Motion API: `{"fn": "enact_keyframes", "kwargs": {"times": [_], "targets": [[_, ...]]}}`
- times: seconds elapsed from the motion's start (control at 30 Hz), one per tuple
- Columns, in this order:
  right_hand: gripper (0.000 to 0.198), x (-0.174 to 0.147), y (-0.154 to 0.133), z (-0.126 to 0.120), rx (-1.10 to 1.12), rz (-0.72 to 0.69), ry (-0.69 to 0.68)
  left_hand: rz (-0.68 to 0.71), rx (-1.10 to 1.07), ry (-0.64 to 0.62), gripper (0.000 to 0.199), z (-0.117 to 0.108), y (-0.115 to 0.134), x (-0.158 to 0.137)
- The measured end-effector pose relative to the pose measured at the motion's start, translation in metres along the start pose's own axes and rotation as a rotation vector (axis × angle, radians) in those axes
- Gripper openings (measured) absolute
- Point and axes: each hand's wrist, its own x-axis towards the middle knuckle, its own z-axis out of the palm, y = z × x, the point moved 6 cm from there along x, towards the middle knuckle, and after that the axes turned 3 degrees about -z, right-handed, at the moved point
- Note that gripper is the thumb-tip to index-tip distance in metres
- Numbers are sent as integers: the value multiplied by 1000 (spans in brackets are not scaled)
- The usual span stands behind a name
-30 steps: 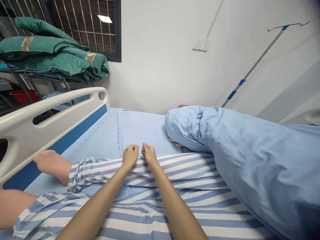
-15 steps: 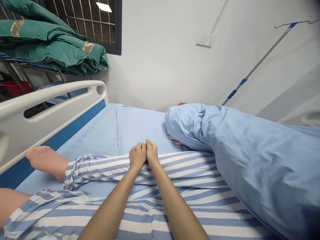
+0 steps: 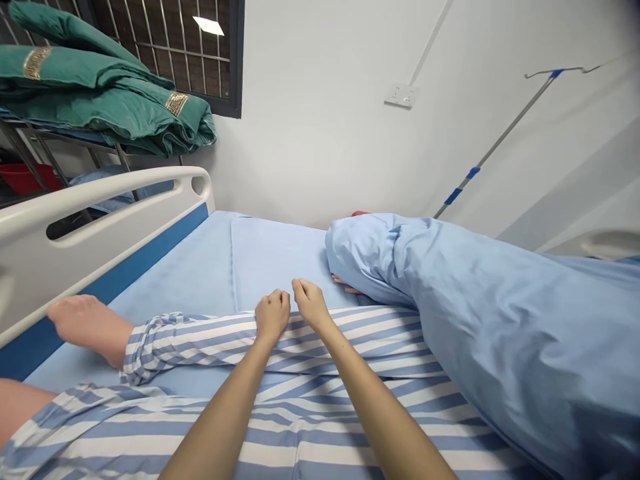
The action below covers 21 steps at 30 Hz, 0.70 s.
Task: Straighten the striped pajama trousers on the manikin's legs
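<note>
My left hand (image 3: 273,312) is closed, knuckles up, over the far leg of the blue-and-white striped trousers (image 3: 200,343). My right hand (image 3: 311,303) is closed too, just to its right, at that leg's far side. A small gap separates the two hands. Whatever the curled fingers hold, if anything, is hidden. The trousers are on a figure lying along the bed, a person or a manikin, I cannot tell which. A bare foot (image 3: 93,327) points left. A light blue quilt (image 3: 480,300) covers the figure's upper part, and fingertips (image 3: 345,283) show from under its edge.
A white bed end board (image 3: 125,179) stands at the left of the light blue sheet (image 3: 275,247). Behind it, folded green bedding (image 3: 125,110) lies on a metal frame. A drip pole (image 3: 505,137) rises at the right, near the wall socket (image 3: 400,95).
My hands were side by side, touching; now a gap lies between them, the right hand having turned and moved slightly right. The camera view has shifted a little.
</note>
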Motion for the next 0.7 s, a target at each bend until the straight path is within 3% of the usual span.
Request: {"fn": "enact_keyframes", "kwargs": {"times": [0.2, 0.43, 0.57, 0.7], "targets": [[40, -15, 31, 7, 67, 42, 52, 3, -16, 7, 32, 2, 3, 1], [41, -11, 37, 0, 271, 116, 105, 17, -118, -7, 32, 4, 5, 0], [41, -11, 39, -2, 374, 131, 134, -11, -309, -5, 31, -3, 11, 6], [42, -8, 44, -2, 434, 149, 161, -23, -674, 32, 33, -13, 32, 14]]}}
